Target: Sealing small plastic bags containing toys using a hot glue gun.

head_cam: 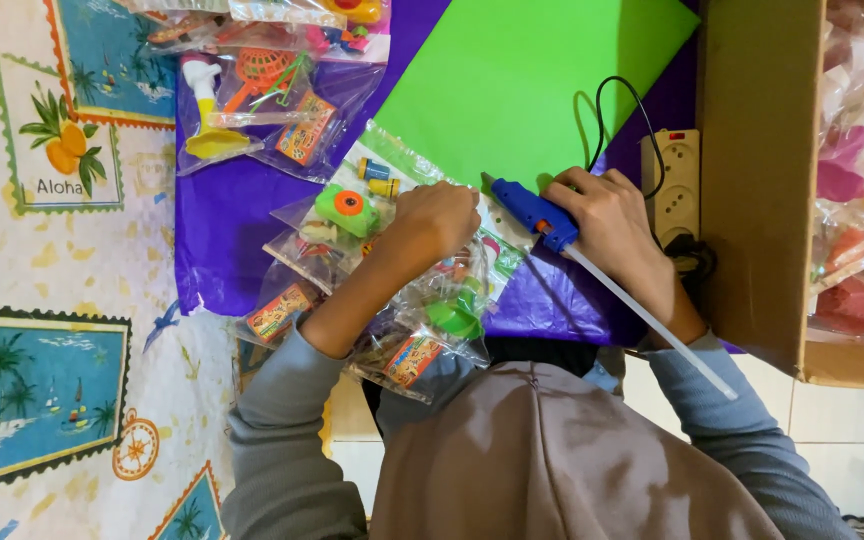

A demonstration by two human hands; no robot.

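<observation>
My right hand grips a blue glue gun with a long white glue stick poking out of its back; the nozzle points left at the edge of a clear toy bag. My left hand is closed and presses down on that clear plastic bag of small toys, which lies on top of a pile of similar bags. A green sheet lies beyond both hands on purple paper.
A white power strip with the gun's black cord sits right of my right hand. An open cardboard box with bagged toys stands at the right. More toy bags lie at the far left, on a patterned mat.
</observation>
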